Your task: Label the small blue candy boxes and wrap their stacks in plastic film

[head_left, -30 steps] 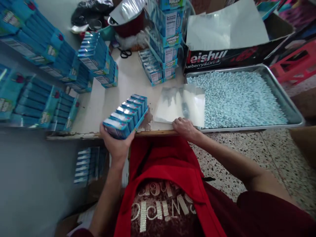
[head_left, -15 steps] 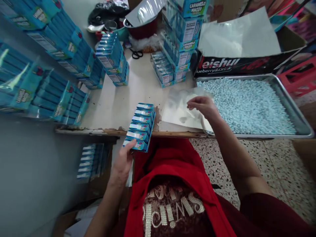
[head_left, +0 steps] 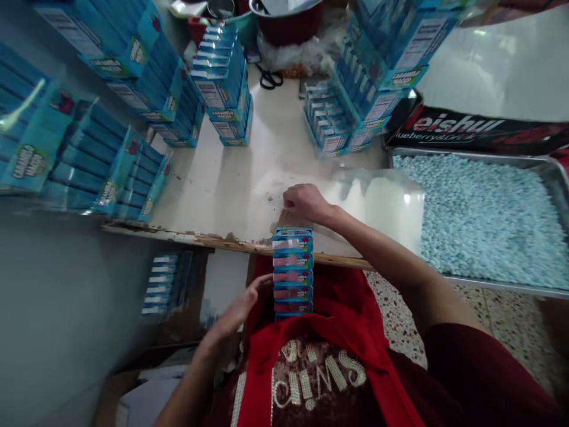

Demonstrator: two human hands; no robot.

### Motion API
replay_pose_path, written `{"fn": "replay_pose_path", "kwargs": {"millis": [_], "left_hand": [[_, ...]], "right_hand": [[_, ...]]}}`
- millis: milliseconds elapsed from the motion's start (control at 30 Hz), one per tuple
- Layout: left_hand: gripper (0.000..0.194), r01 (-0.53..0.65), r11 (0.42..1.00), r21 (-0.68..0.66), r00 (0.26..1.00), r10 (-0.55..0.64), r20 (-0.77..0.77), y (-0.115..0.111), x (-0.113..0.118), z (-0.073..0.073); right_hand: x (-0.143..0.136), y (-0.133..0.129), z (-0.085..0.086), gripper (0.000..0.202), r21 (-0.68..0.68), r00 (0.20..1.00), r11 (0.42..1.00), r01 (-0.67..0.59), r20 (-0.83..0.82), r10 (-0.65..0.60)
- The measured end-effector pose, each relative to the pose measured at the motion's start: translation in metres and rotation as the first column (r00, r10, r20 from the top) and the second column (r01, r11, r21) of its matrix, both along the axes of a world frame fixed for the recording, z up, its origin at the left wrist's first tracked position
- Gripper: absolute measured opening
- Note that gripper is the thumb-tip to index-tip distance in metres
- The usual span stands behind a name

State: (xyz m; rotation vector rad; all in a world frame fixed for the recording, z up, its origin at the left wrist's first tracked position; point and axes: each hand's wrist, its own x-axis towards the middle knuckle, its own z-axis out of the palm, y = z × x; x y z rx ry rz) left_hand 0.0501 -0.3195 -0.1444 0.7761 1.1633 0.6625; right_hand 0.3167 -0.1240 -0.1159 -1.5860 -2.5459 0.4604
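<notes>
A row of small blue candy boxes (head_left: 293, 277) in a display tray stands between the table edge and my red apron. My left hand (head_left: 237, 308) is beside the tray's left side, its fingers stretched out towards the boxes; whether the fingertips touch them is hard to tell. Just beyond the far end of the row, low over the table, is my right hand (head_left: 306, 203), its fingers curled closed. What it pinches, if anything, is hidden. Clear plastic sheets (head_left: 391, 207) lie on the table to the right of that hand.
A metal tray (head_left: 480, 153) of pale blue candies sits at the right, before a black carton (head_left: 471, 127). Stacked blue candy displays (head_left: 226, 89) stand left and at the back right (head_left: 377, 83). Black scissors (head_left: 270, 78) lie at the back. The table's front edge (head_left: 213, 240) is chipped.
The row of boxes has moved right and turned straight towards my body. My left hand has loosened its grip on it. My right hand has moved left from the plastic sheets to the boxes' far end.
</notes>
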Motion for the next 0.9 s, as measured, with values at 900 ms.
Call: {"fn": "replay_pose_path", "kwargs": {"millis": [900], "left_hand": [[0.033, 0.638, 0.269, 0.722, 0.738, 0.054, -0.672, 0.173, 0.046, -0.021]], "right_hand": [[0.036, -0.077, 0.007, 0.020, -0.157, 0.973, 0.967, 0.201, 0.149, -0.178]]}}
